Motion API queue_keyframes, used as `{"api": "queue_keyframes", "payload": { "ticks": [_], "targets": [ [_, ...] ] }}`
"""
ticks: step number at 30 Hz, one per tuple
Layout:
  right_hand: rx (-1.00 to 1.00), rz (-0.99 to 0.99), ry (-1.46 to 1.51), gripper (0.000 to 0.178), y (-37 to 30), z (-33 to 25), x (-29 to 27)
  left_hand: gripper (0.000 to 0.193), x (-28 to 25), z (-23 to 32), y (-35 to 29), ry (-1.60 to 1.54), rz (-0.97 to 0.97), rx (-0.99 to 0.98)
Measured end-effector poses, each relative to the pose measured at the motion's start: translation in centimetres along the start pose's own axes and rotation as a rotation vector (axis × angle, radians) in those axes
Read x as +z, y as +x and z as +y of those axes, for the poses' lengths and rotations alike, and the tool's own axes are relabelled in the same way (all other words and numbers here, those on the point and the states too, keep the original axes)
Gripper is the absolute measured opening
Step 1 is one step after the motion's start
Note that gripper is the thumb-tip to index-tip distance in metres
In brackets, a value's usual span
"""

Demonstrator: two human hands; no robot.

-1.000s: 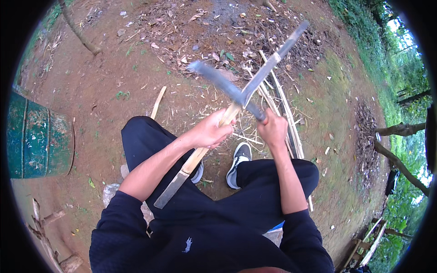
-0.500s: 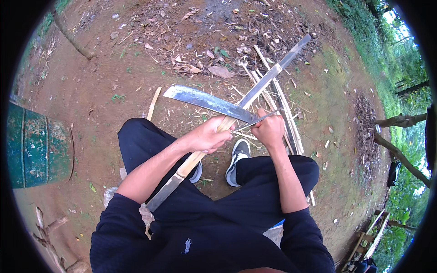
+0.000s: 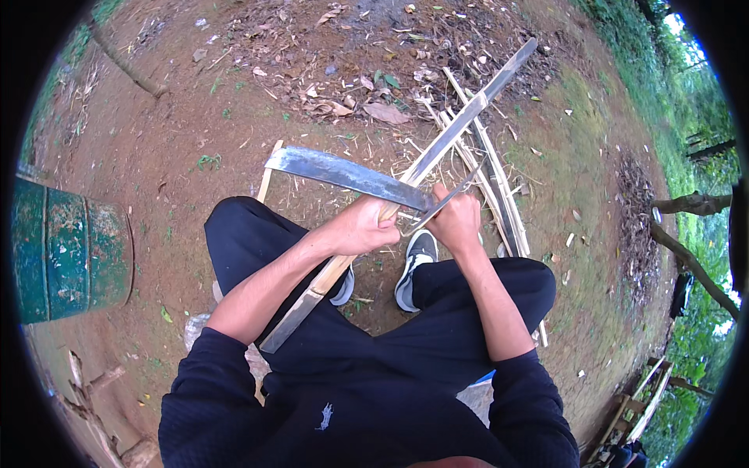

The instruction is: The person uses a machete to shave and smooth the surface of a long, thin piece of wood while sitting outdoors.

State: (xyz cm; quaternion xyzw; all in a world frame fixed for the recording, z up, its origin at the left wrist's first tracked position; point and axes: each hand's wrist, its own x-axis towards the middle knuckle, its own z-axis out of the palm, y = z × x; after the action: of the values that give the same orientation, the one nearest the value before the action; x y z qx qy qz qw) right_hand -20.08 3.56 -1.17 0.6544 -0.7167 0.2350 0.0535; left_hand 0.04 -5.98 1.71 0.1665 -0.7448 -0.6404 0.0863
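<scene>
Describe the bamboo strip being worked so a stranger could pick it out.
Start at the green drum, then look right to the hands. The left hand grips the long bamboo strip slanting up-right. Unlike the loose strips on the ground, a broad blade crosses it.

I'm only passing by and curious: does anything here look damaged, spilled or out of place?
Nothing looks wrong. The left hand grips a long bamboo strip, and the right hand holds a broad knife lying across it. Thin shavings and split strips litter the dirt beyond the shoes, alongside dry leaves.
</scene>
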Motion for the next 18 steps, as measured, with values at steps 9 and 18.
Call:
{"api": "queue_keyframes", "payload": {
  "ticks": [9, 18],
  "targets": [
    [0.218, 0.082, -0.017, 0.02, 0.7, 3.3, -0.3, 0.038, 0.9, 0.3, 0.0, -0.086, 0.107, -0.042],
    [0.059, -0.043, -0.022, 0.009, 0.5, 0.5, -0.2, 0.042, 1.2, -1.3, 0.3, -0.027, 0.151, 0.036]
  ]
}}
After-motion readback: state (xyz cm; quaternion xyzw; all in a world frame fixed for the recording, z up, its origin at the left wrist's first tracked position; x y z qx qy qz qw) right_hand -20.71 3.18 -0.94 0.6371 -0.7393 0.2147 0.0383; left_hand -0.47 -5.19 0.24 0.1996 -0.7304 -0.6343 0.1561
